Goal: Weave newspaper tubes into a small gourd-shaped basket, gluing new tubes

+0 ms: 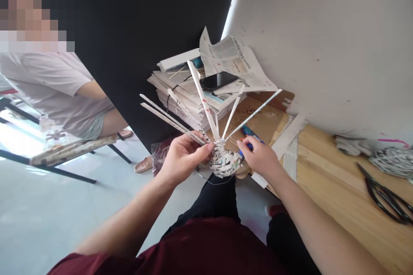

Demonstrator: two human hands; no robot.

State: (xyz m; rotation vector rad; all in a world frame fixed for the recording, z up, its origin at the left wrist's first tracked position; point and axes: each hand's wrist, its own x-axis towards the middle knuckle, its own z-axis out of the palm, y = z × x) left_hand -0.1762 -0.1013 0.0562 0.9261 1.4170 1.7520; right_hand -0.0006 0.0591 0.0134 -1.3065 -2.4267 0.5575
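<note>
A small woven basket (pixel 226 162) of rolled newspaper is held above my lap, its upright paper strips (pixel 203 99) fanning out at the top. My left hand (pixel 185 154) pinches the basket's left rim between thumb and fingers. Close to the right side of the rim, my right hand (pixel 256 152) has its fingers drawn together; what lies between them is too small to make out. A blue-handled tool (pixel 248 131) shows behind the right fingers, partly hidden, and I cannot tell whether the hand touches it. A thin dark loop hangs under the basket.
Stacked newspapers (pixel 183 90) with a black phone (pixel 219 80) and a white box (pixel 179 60) on top stand behind the basket. Black scissors (pixel 383 197) lie on the wooden table (pixel 329 189), near a grey woven piece (pixel 393 161). At left sits another person (pixel 54 81).
</note>
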